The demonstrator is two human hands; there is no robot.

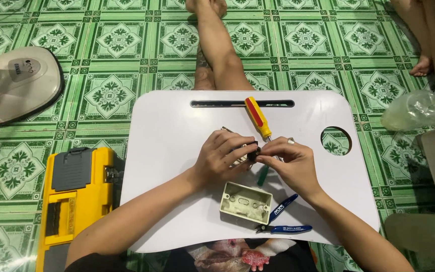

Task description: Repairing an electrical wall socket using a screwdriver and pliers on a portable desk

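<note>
I see both hands meeting at centre frame over the white plastic lap tray (177, 131). Left hand (221, 160) is curled, fingers closed round a small pale metal-and-plastic part (237, 156), mostly hidden, so I can't tell exactly what it is; prob. a switch or socket insert. Right hand (290, 163) is pinched shut on a small dark piece (254, 152) at that part's right end, thumb & forefinger touching it. A ring shows on one right finger.

Just above the hands, a red-and-yellow-handled screwdriver (257, 118) lies slanted on the tray, tip end running under the right hand. A green handle (263, 175) pokes out below the hands. Lower centre, an open cream plastic wall box (245, 202) sits hollow side up, near the wrists. Right beside it, blue-handled side cutters (283, 217) lie w/ handles spread.

Off the tray: yellow toolbox w/ grey lid panel (74, 196) at lower left on the green patterned tile floor (112, 40), white fan base (16, 83) upper left, clear plastic bag w/ drink (414, 111) at right. Bare legs stretch out past the tray's top edge; another person's foot (421, 65) is upper right.
</note>
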